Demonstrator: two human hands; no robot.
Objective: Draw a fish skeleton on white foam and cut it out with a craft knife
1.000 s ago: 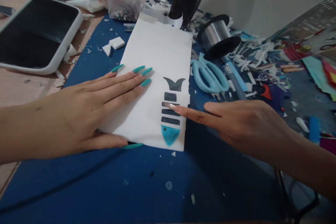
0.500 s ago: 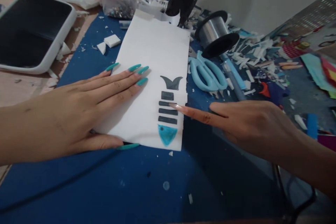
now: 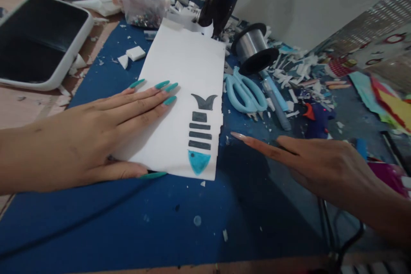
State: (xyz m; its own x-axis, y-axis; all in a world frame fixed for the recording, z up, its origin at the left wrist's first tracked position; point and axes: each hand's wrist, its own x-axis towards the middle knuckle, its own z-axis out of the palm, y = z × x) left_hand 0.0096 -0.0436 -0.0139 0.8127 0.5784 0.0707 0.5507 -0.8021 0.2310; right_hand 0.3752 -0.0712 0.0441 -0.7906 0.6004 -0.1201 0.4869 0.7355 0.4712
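Observation:
My left hand (image 3: 125,124) lies flat on a white sheet (image 3: 180,60), fingers stretched out and open, with long teal nails. Near the sheet's right edge, pieces form a fish-bone figure: a dark tail (image 3: 204,101), a dark block (image 3: 199,117), three dark strips (image 3: 200,135) and a blue head (image 3: 199,162) with a dark eye dot. My right hand (image 3: 308,160) is just right of the sheet, above the blue mat (image 3: 180,239). Its index finger is stretched towards the strips without touching them; the other fingers are mostly hidden and nothing shows in its grasp.
Light-blue scissors (image 3: 245,94), a wire spool (image 3: 253,47) and a craft knife (image 3: 276,100) lie right of the sheet. Behind are a dark bottle (image 3: 221,4), a clear bag (image 3: 146,0) and scattered scraps (image 3: 289,68). A phone (image 3: 41,38) lies at left.
My right hand has drawn back to the right; its index fingertip has left the upper dark strip. My left hand stays on the sheet. The whole view has shifted slightly.

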